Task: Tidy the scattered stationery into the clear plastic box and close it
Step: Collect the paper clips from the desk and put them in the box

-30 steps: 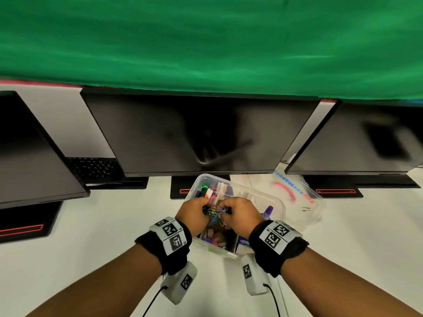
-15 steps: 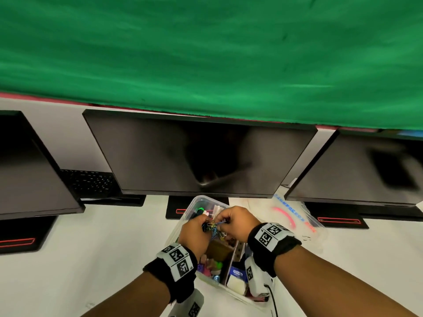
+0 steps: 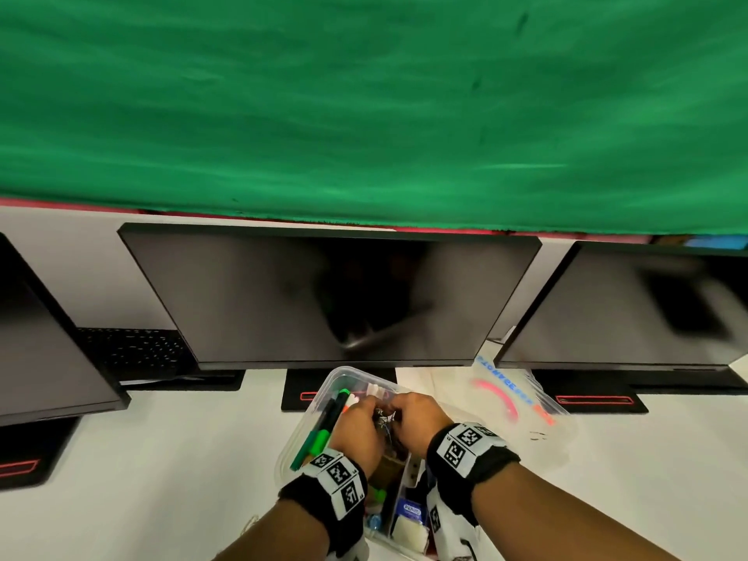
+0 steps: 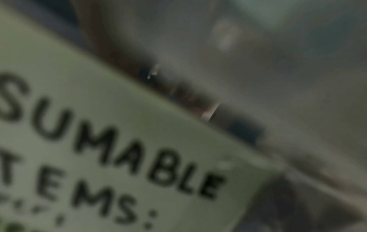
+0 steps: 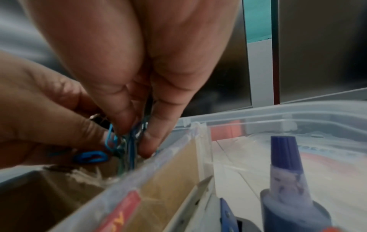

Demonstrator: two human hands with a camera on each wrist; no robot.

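The clear plastic box [image 3: 301, 443] sits open on the white desk in front of the middle monitor, holding markers, a brown cardboard divider and other stationery. Both hands meet over the box's middle. My left hand [image 3: 358, 425] and right hand [image 3: 409, 419] pinch a tangled bunch of paper clips [image 3: 384, 419] between their fingertips. In the right wrist view the blue paper clips [image 5: 119, 144] hang from my right hand's fingertips [image 5: 147, 141] just above a compartment, with the left hand [image 5: 39, 117] beside them. A blue-capped glue bottle [image 5: 286, 172] stands in the box. The left wrist view is blurred, showing a printed label [image 4: 119, 157].
The clear lid [image 3: 510, 398] with red and blue print lies on the desk to the right of the box. Three dark monitors [image 3: 324, 297] stand close behind, with a keyboard [image 3: 129, 350] at the back left. Green cloth hangs above.
The head view has tilted up, so box and hands sit lower in frame. Both hands stay together on the paper clips and have sunk slightly toward the box.
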